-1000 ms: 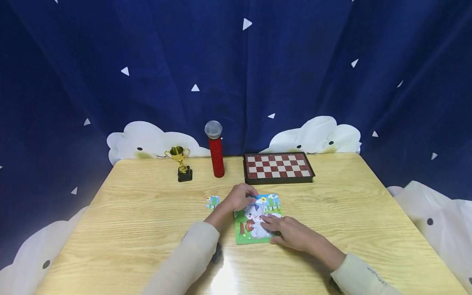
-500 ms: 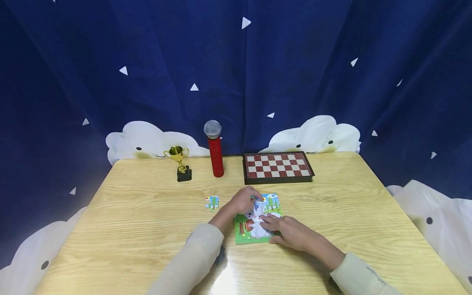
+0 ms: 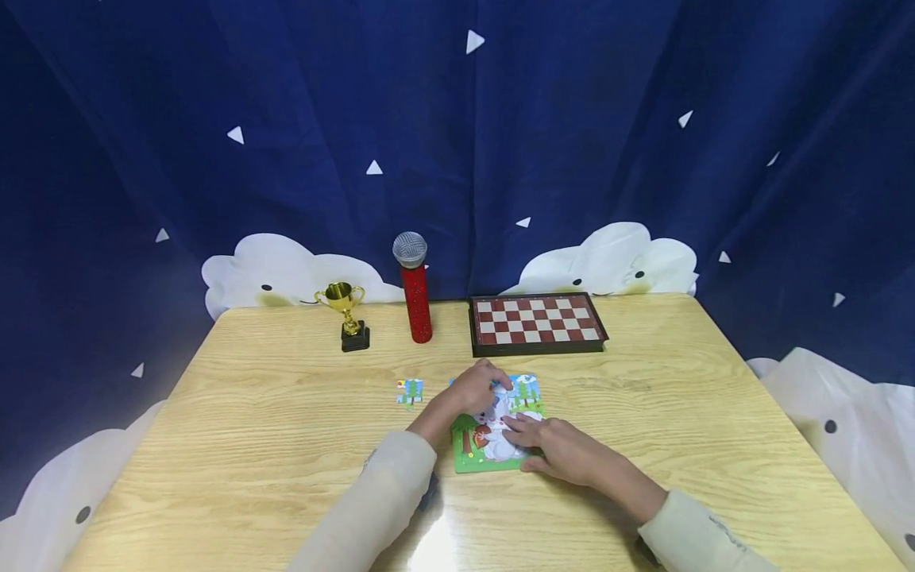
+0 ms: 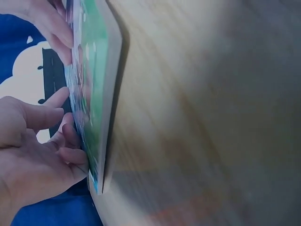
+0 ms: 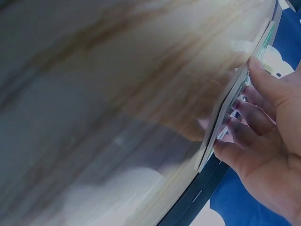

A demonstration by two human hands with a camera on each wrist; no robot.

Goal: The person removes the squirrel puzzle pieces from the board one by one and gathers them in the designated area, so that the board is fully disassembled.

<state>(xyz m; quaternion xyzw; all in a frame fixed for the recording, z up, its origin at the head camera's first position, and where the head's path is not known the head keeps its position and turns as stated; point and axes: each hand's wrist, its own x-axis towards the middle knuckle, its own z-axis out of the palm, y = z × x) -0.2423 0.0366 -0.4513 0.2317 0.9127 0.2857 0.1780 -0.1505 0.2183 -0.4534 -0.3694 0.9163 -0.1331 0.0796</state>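
Fitting stage, apparently: left hand (image 3: 469, 388) on the animal jigsaw (image 3: 496, 446) atop the desk (image 3: 243, 445), its grip's contents indeterminable; right hand (image 3: 561, 450) spread, holding nothing. Next likely requires the loose piece (image 3: 411, 392), left.

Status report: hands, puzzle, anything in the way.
Left hand over puzzle, hiding part of it; right hand on its right side. Puzzle flat on table. Loose section lies left of it, seemingly not in the way.
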